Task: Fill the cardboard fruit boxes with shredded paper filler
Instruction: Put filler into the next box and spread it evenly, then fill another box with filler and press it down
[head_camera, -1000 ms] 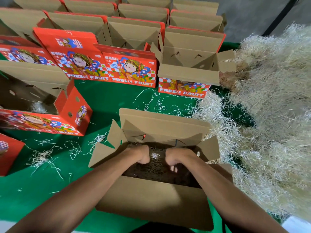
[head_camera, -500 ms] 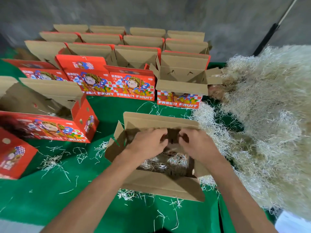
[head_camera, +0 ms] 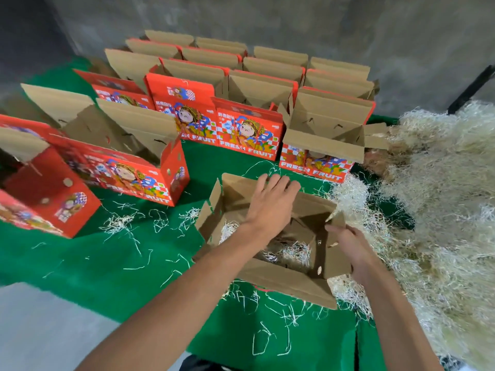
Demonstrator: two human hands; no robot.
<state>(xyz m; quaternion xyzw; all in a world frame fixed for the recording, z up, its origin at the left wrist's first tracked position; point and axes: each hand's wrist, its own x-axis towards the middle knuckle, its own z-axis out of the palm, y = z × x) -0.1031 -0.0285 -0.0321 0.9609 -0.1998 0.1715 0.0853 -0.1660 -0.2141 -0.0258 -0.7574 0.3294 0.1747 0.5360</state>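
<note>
half a second ago both hands sat close together over the middle of the open box; the left hand (head_camera: pixel 270 207) has since spread out, its fingers straight and reaching over the far flap, its grip open and holding nothing, while the right hand (head_camera: pixel 348 245) has moved to the box's right end, where its fingers curl round the side flap and hold it. the cardboard fruit box (head_camera: pixel 289 286) sits in the near middle of the table (head_camera: pixel 80 253), plain brown corrugated board on the inside, flaps standing out at angles, with a thin layer of shredded paper filler (head_camera: pixel 292 253) lying in its bottom. the filler is pale, thin and wiry, curled into tangled strands. a big fluffy heap of it (head_camera: pixel 442 204) covers the right side of the table, touching the box's right end, and loose strands (head_camera: pixel 120 226) lie scattered over the green cloth. more boxes (head_camera: pixel 249 129), red outside with cartoon prints and "fresh fruit" lettering, stand open in rows at the left and far side.
</note>
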